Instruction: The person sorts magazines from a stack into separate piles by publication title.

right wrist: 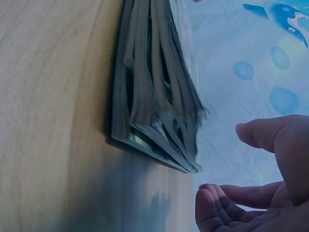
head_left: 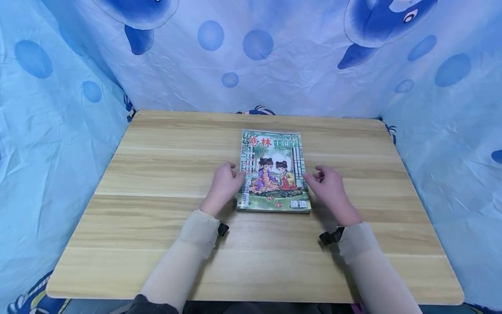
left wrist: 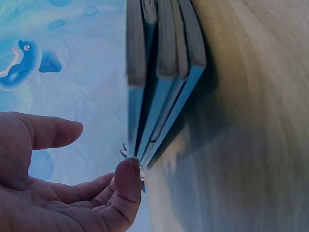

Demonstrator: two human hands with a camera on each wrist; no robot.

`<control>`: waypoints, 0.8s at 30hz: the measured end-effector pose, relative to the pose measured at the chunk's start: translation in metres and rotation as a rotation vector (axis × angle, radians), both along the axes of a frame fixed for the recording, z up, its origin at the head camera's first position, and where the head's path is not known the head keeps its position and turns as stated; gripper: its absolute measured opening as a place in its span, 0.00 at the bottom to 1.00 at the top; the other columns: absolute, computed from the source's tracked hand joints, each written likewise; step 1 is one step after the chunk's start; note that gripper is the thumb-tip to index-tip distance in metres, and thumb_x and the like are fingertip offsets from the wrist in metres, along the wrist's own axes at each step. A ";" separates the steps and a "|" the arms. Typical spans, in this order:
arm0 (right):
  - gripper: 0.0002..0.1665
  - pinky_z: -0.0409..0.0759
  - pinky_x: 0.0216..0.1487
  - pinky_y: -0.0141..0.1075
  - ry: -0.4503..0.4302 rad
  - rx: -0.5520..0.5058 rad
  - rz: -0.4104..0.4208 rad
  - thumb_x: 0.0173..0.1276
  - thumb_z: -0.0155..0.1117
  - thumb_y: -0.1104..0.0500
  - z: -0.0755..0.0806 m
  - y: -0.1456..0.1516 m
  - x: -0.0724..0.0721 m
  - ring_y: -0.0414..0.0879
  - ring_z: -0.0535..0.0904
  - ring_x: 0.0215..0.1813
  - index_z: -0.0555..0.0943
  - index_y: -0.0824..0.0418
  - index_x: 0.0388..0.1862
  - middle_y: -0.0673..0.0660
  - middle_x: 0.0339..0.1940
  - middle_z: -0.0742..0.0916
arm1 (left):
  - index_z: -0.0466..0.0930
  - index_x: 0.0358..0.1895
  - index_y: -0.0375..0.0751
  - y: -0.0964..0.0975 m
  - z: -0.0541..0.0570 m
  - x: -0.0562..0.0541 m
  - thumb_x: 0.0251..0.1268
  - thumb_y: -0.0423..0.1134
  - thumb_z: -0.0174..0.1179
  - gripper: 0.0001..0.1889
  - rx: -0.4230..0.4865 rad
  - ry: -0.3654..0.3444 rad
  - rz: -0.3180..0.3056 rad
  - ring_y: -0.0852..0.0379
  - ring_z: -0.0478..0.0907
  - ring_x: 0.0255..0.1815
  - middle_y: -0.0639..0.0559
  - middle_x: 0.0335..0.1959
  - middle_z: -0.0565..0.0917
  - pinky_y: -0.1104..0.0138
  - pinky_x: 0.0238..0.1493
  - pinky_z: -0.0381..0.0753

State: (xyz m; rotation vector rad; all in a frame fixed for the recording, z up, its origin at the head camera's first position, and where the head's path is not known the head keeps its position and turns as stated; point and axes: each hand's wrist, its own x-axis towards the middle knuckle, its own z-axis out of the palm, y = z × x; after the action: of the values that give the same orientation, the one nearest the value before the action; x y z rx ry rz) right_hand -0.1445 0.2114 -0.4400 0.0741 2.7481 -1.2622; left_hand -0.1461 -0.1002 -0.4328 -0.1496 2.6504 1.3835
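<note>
A stack of several magazines [head_left: 279, 144] lies on the table, its top cover showing two cartoon children and large red and green Chinese characters. To its left is my left hand [head_left: 225, 184], fingers loosely bent and thumb apart from them. In the left wrist view its fingertips come close to the stacked edges [left wrist: 166, 53]; whether they touch cannot be told. On the other side my right hand [head_left: 328, 187] hovers near the stack's right edge, also loosely bent. The right wrist view shows a gap between that hand [right wrist: 270, 193] and the uneven page edges [right wrist: 145, 72].
The stack sits around the middle of a wood-grain table [head_left: 157, 218] with rounded corners. Blue curtains [head_left: 298, 78] printed with dolphins and bubbles enclose the back and both sides. A dark strap [head_left: 331, 236] is on the right wrist.
</note>
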 end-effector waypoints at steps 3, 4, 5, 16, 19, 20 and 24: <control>0.43 0.81 0.51 0.49 -0.038 -0.008 -0.012 0.73 0.66 0.43 -0.005 -0.001 -0.002 0.57 0.78 0.50 0.68 0.73 0.71 0.65 0.50 0.81 | 0.67 0.67 0.22 0.003 -0.005 -0.003 0.73 0.43 0.61 0.30 -0.024 -0.029 -0.008 0.41 0.80 0.51 0.32 0.53 0.80 0.53 0.55 0.82; 0.43 0.82 0.50 0.49 -0.048 -0.007 -0.014 0.73 0.66 0.43 -0.006 -0.002 -0.003 0.57 0.79 0.50 0.69 0.73 0.71 0.65 0.49 0.82 | 0.67 0.66 0.22 0.004 -0.006 -0.004 0.72 0.43 0.61 0.30 -0.028 -0.036 -0.007 0.39 0.79 0.53 0.31 0.54 0.79 0.52 0.56 0.81; 0.43 0.82 0.49 0.48 -0.058 -0.004 -0.016 0.72 0.66 0.43 -0.008 -0.002 -0.004 0.56 0.79 0.49 0.69 0.73 0.71 0.64 0.49 0.82 | 0.68 0.65 0.22 0.004 -0.007 -0.005 0.72 0.43 0.62 0.30 -0.036 -0.040 -0.007 0.38 0.79 0.55 0.30 0.56 0.79 0.52 0.57 0.81; 0.38 0.82 0.43 0.45 -0.134 0.011 -0.011 0.72 0.67 0.44 -0.016 -0.010 -0.012 0.54 0.79 0.43 0.74 0.71 0.66 0.63 0.44 0.82 | 0.74 0.62 0.25 0.007 -0.018 -0.015 0.71 0.43 0.63 0.26 -0.083 -0.086 -0.020 0.38 0.77 0.58 0.32 0.58 0.79 0.50 0.60 0.78; 0.34 0.81 0.43 0.44 -0.146 0.004 -0.016 0.72 0.67 0.46 -0.016 -0.012 -0.014 0.54 0.79 0.44 0.76 0.71 0.64 0.63 0.45 0.83 | 0.76 0.60 0.25 0.007 -0.019 -0.016 0.70 0.40 0.64 0.24 -0.090 -0.083 -0.015 0.39 0.78 0.56 0.33 0.55 0.81 0.51 0.58 0.79; 0.33 0.81 0.43 0.44 -0.148 0.002 -0.018 0.72 0.67 0.47 -0.016 -0.013 -0.014 0.54 0.79 0.43 0.77 0.71 0.63 0.63 0.45 0.83 | 0.76 0.60 0.25 0.007 -0.019 -0.016 0.69 0.39 0.64 0.23 -0.091 -0.082 -0.014 0.39 0.78 0.55 0.34 0.54 0.81 0.51 0.58 0.79; 0.29 0.80 0.42 0.43 -0.146 0.008 -0.020 0.73 0.67 0.49 -0.017 -0.014 -0.015 0.53 0.79 0.42 0.78 0.70 0.61 0.62 0.43 0.84 | 0.76 0.59 0.26 0.008 -0.020 -0.016 0.69 0.38 0.65 0.22 -0.088 -0.075 -0.006 0.41 0.79 0.51 0.36 0.51 0.81 0.53 0.55 0.81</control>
State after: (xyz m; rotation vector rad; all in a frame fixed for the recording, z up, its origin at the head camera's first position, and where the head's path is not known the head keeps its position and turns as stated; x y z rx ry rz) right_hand -0.1592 0.1972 -0.4572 0.1867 2.6345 -1.2001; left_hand -0.1624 -0.0918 -0.4531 -0.1990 2.6483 1.2349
